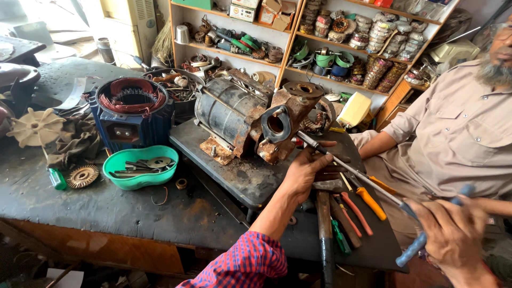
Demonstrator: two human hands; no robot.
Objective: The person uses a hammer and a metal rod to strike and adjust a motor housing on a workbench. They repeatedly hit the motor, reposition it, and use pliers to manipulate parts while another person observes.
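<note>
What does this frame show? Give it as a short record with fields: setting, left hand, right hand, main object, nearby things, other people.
setting: cluttered repair workbench before shelves of wire coils
left hand: left hand steadies the shaft of a long T-handle socket wrench near the pump
right hand: right hand grips the wrench's blue crossbar handle
main object: rusty electric water pump on a dark metal plate
nearby things: green bowl of small parts, blue motor stator with copper windings, hammer, pliers with orange handles
other people: seated person in a beige shirt, at right
</note>
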